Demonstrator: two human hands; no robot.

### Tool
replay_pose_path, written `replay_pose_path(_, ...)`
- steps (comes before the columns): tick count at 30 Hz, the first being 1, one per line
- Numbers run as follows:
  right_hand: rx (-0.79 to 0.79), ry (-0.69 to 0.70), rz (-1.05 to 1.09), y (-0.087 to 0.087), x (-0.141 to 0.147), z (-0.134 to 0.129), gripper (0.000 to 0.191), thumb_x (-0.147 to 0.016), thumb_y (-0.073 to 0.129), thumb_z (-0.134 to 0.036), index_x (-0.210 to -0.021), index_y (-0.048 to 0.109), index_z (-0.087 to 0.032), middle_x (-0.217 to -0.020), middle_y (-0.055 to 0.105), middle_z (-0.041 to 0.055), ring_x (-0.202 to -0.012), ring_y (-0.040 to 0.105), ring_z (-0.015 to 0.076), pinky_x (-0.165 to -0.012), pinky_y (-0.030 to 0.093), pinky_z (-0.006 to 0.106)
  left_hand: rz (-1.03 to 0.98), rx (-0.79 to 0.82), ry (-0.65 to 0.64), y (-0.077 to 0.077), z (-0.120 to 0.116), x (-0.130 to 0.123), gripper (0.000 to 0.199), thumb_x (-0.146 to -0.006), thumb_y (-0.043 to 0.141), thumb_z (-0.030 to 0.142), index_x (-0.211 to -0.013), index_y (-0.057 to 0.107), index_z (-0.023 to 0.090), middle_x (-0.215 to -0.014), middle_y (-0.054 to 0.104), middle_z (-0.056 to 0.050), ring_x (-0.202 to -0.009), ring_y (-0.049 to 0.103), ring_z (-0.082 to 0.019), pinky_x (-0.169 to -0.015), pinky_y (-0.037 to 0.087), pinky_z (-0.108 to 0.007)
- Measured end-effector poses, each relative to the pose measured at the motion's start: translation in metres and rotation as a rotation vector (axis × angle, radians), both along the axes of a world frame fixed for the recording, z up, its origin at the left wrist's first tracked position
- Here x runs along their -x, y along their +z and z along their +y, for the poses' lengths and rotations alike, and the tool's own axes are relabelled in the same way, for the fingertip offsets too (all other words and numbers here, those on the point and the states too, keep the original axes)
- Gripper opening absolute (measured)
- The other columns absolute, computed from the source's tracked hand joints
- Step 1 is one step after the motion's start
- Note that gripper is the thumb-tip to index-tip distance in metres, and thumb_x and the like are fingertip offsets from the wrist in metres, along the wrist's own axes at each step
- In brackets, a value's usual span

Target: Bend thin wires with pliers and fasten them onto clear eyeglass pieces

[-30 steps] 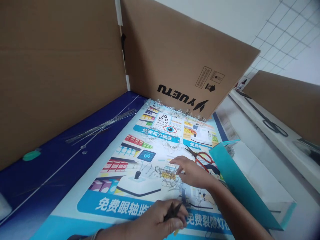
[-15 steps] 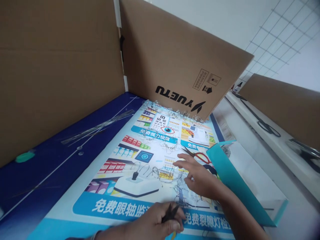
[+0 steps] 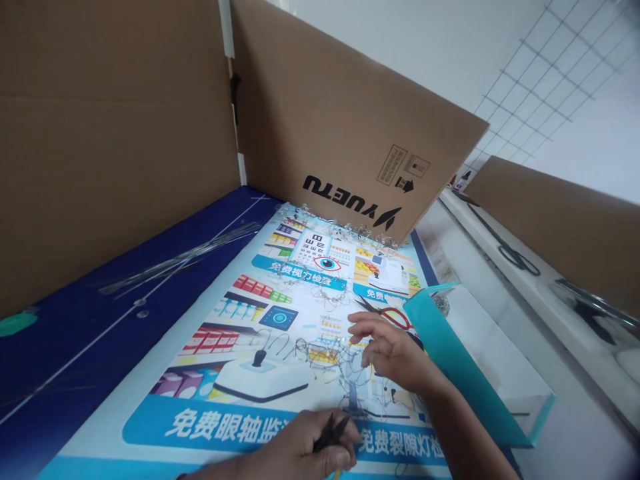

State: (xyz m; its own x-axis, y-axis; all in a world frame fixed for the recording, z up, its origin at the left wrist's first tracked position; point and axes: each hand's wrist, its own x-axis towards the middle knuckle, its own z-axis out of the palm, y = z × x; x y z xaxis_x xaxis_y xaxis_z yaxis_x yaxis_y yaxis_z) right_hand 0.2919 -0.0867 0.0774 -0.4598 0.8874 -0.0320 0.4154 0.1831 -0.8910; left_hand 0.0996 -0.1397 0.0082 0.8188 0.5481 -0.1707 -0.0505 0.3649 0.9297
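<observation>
- Black snips (image 3: pixel 330 432) closed in left hand (image 3: pixel 295 450), fist-like grip, blades up and pointing away from the person; near edge of poster.
- Right hand (image 3: pixel 393 353) just right of the wire tangle, fingers half-curled, touching or just over the strands; can't tell if it pinches one.
- Wire tangle (image 3: pixel 320 360): thin, loose, lying mid-poster, between the hands and the printed eye chart, some strands running toward the left hand.
- Printed poster (image 3: pixel 240 427) flat on tabletop (image 3: pixel 75 360), blue Chinese text along near edge.
- Teal plastic folder (image 3: pixel 460 367): leaning along poster's right edge, beside right hand.
- Red-handled scissors (image 3: pixel 385 315): on poster, just past right fingertips, next to folder.
- Straight wire lengths (image 3: pixel 180 267): bundle on dark blue tabletop, left of poster.
- Wire scraps (image 3: pixel 340 233): clustered along poster's far edge, at foot of cardboard.
- Cardboard panels (image 3: pixel 350 133): upright along tabletop's far and left edges, far one printed YUETU.
- Black-handled scissors (image 3: pixel 513 257): on white ledge, right of tabletop, well apart from hands.
</observation>
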Motion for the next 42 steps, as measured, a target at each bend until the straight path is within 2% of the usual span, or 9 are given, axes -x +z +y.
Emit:
replay_pose_path(7,0.184,-0.143,0.341,-0.006,-0.006,-0.005,0.03,-0.072,0.056,-0.014,-0.101,0.057,-0.021,-0.12,0.045,0.008,-0.092,0.049,0.0168,-0.059,0.049,0.024,0.051,-0.003,-0.004,0.003,0.001,0.0,0.013,-0.072,0.05,0.018,-0.085,0.052,0.013,-0.075,0.06,-0.001,-0.064,0.053,-0.011,-0.059,0.04,-0.022)
replay_pose_path(11,0.156,-0.222,0.359,0.008,-0.023,-0.014,0.03,-0.073,0.059,-0.018,-0.102,0.057,-0.022,-0.118,0.047,0.0084,-0.092,0.05,0.0179,-0.059,0.047,0.026,0.083,-0.028,0.005,0.004,0.003,0.0,0.014,-0.073,0.05,0.02,-0.085,0.052,0.013,-0.075,0.061,-0.002,-0.063,0.054,-0.011,-0.057,0.04,-0.022)
replay_pose_path(20,-0.211,-0.881,0.0,0.082,-0.146,-0.051,0.042,-0.075,0.06,-0.027,-0.116,0.054,-0.027,-0.121,0.051,0.012,-0.106,0.051,0.0229,-0.075,0.047,0.029,0.054,0.031,-0.007,-0.006,0.0,0.0,0.017,-0.076,0.052,0.026,-0.088,0.052,0.014,-0.077,0.06,-0.002,-0.063,0.054,-0.011,-0.054,0.039,-0.02)
replay_pose_path(25,-0.298,-0.986,-0.13,0.069,-0.224,-0.04,0.041,-0.073,0.058,-0.033,-0.112,0.056,-0.02,-0.119,0.051,0.0187,-0.103,0.055,0.0258,-0.068,0.046,0.03,0.051,0.025,-0.008,-0.004,0.0,-0.001,0.017,-0.075,0.054,0.027,-0.087,0.052,0.014,-0.077,0.061,-0.003,-0.063,0.053,-0.011,-0.054,0.039,-0.021)
replay_pose_path(28,-0.26,-0.939,-0.541,0.052,-0.247,-0.029,0.04,-0.073,0.054,-0.037,-0.109,0.058,-0.017,-0.099,0.061,0.0159,-0.089,0.06,0.025,-0.067,0.046,0.033,0.067,0.025,-0.002,-0.002,0.0,-0.001,0.017,-0.075,0.055,0.026,-0.086,0.053,0.014,-0.079,0.062,-0.003,-0.063,0.054,-0.011,-0.055,0.04,-0.022)
replay_pose_path(32,-0.582,-0.779,-1.059,0.033,-0.207,-0.031,0.032,-0.074,0.052,-0.033,-0.101,0.06,-0.017,-0.103,0.06,0.0129,-0.098,0.054,0.0293,-0.082,0.041,0.044,-0.006,0.034,0.008,-0.001,0.002,0.003,0.023,-0.079,0.055,0.035,-0.089,0.054,0.014,-0.08,0.063,-0.004,-0.067,0.055,-0.013,-0.061,0.043,-0.025)
replay_pose_path(35,-0.64,-0.621,-0.939,0.012,-0.124,-0.051,0.023,-0.081,0.046,-0.026,-0.099,0.058,-0.021,-0.099,0.061,0.0073,-0.09,0.056,0.0215,-0.079,0.044,0.036,-0.077,-0.056,0.142,-0.003,0.004,0.005,0.027,-0.083,0.05,0.04,-0.091,0.058,0.016,-0.088,0.063,-0.006,-0.08,0.056,-0.017,-0.073,0.043,-0.03)
replay_pose_path(37,-0.611,-0.318,-0.774,-0.006,-0.061,-0.066,0.022,-0.083,0.043,-0.019,-0.099,0.057,-0.023,-0.095,0.063,0.0044,-0.086,0.058,0.0165,-0.076,0.046,0.028,-0.1,-0.042,0.31,-0.005,0.004,0.006,0.027,-0.085,0.046,0.041,-0.093,0.059,0.018,-0.102,0.061,-0.007,-0.098,0.053,-0.02,-0.088,0.039,-0.034)
replay_pose_path(42,-0.438,0.005,-0.741,-0.045,0.04,-0.077,0.057,-0.073,0.056,-0.029,-0.126,0.041,-0.011,-0.11,0.057,0.0149,-0.096,0.053,0.0266,-0.083,0.045,0.039,-0.176,0.133,0.628,-0.003,0.002,0.001,0.035,-0.087,0.041,0.045,-0.114,0.052,0.026,-0.133,0.044,-0.004,-0.126,0.033,-0.024,-0.108,0.02,-0.041)
